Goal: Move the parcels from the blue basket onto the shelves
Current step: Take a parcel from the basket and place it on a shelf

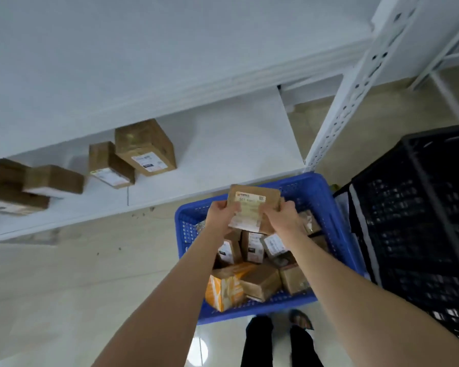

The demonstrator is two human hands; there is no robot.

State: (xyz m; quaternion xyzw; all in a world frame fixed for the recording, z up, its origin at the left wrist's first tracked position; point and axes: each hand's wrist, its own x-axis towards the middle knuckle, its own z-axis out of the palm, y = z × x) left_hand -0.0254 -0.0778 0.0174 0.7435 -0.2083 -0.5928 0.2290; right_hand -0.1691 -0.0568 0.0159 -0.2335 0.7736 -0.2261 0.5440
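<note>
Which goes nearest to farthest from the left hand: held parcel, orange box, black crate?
1. The held parcel, gripped by the left hand.
2. The orange box, lower in the blue basket.
3. The black crate, off to the right.

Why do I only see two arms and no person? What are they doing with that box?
The camera sits on the person's head and looks down, so you see mostly their arms. The left hand and right hand together hold a flat brown parcel above the blue basket, which has more parcels inside. Beside it is a white shelf where a few brown boxes already sit. A black crate stands to the right.
</note>
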